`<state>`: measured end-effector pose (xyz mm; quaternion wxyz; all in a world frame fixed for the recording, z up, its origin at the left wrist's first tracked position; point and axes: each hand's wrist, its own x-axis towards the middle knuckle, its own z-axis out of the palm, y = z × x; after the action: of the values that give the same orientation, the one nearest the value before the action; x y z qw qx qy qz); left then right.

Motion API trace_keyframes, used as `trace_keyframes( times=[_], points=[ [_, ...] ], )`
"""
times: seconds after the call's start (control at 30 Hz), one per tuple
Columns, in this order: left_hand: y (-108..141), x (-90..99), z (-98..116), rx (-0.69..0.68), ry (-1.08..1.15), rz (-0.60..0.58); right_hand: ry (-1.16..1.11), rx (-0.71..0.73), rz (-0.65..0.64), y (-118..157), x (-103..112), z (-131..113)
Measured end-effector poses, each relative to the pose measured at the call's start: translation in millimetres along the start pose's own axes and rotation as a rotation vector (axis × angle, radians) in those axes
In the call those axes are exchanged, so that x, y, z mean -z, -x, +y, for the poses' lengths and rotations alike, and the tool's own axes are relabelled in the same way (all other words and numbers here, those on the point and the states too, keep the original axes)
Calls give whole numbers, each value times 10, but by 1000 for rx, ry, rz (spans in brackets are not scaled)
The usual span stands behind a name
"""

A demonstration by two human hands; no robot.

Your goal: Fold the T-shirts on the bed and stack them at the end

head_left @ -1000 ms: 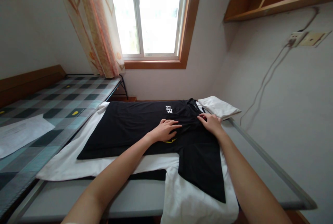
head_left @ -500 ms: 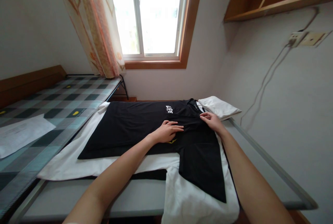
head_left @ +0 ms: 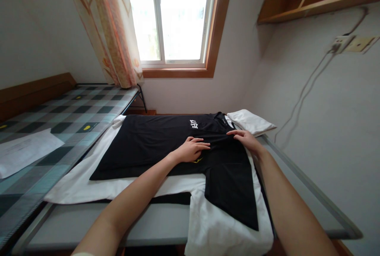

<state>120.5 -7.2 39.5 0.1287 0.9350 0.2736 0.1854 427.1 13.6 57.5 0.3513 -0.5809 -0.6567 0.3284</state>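
Observation:
A black T-shirt (head_left: pixel 148 141) with white lettering and a partly hidden yellow mark on its chest lies spread out, its collar toward the right. Under it is a white shirt (head_left: pixel 216 224), whose hem and sleeves stick out around it. Some black fabric (head_left: pixel 175 198) shows below the white one. My left hand (head_left: pixel 191 149) rests on the black chest, palm down with fingers apart. Near the collar and shoulder, my right hand (head_left: pixel 247 140) touches the black cloth, its fingers stretched out and nothing visibly gripped.
The shirts lie on a grey folding table (head_left: pixel 154 224). To the left is a bed with a checked mattress (head_left: pixel 83 109) and a white paper (head_left: pixel 29 149) on it. A wooden shelf (head_left: pixel 308 10) and a wall socket (head_left: pixel 341 44) with cables are on the right wall.
My right hand's fingers have straightened and shifted slightly at the collar. The black cloth by the white lettering looks flatter, and the lettering reads more clearly. My left hand stays in place.

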Motion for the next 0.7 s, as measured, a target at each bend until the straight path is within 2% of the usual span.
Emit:
trace_keyframes(
  times=[0.13,0.3,0.7],
  points=[
    [4,10,5,-43,-54,-7,-11,10,-26,-5,-4,-16],
    [-2,16,13,-116,-169,-23,110,82,-12,-25,-9,-47],
    [-2,30,53,-63,-152,-44,292,173,7,-30,-30,25]
  ],
)
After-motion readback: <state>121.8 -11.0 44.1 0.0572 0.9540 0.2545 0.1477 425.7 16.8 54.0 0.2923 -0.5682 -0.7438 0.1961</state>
